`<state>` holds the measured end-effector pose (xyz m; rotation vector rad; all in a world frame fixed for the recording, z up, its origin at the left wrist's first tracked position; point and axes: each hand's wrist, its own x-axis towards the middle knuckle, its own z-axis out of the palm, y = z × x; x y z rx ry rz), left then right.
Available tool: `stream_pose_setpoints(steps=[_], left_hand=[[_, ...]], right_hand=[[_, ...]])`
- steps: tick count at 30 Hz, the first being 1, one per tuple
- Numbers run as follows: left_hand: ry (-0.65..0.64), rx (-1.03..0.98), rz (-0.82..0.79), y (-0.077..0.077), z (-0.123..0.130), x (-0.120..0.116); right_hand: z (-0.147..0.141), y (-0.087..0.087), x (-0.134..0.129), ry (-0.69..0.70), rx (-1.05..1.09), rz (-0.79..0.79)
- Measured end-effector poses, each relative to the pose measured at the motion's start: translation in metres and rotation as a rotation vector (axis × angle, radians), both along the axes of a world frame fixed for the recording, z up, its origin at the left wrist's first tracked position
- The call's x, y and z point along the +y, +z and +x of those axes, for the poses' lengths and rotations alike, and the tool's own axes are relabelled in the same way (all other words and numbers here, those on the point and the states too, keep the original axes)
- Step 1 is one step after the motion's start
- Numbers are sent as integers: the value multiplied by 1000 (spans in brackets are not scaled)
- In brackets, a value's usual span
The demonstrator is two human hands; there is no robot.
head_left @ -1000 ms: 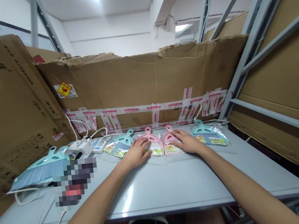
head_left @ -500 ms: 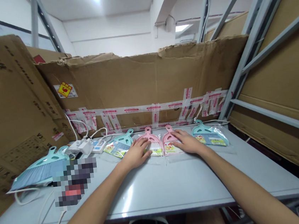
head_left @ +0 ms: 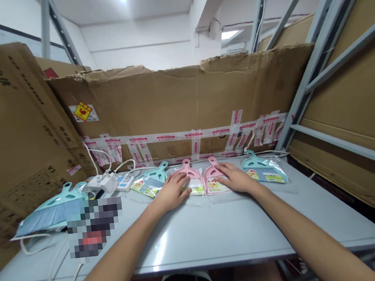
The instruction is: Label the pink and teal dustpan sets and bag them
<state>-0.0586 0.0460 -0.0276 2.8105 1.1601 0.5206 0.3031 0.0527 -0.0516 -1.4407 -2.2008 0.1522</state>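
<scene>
Two pink dustpan-and-brush sets in clear bags lie side by side at the table's middle. My left hand [head_left: 173,191] rests with fingers spread on the left pink set [head_left: 195,180], also beside the teal set [head_left: 154,177] to its left. On the right pink set [head_left: 214,182] lie the outstretched fingers of my right hand [head_left: 236,178]. Another bagged teal set [head_left: 266,172] is just right of that hand. Neither hand grips anything. Each set has a coloured card in its bag.
A larger teal dustpan and brush [head_left: 52,213] lies at the left, near a power strip with white plugs [head_left: 108,182], cables and a pixelated object [head_left: 94,228]. Cardboard [head_left: 169,97] stands behind the table [head_left: 217,235]. Metal shelf posts [head_left: 302,83] rise at the right.
</scene>
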Motion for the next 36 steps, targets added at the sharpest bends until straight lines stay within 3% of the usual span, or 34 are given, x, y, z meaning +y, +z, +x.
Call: stream_pose_setpoints(steps=[16,24,29,33,36], left_hand=[[45,-57,-30,1,5,-6],[-14,-431,-76,14,22,-21],[-70,-611,-318,18,35,-37],[-128,-883,-797,9,45,-41],[-151,-1015,-1073,8,52,-42]], right_hand=[[9,11,6,-185,477,-20],[10,32,-4,-298,700,288],[17,37,-4,-424,804,431],[18,33,2,-510,993,481],[5,30,3,-481,1056,447]])
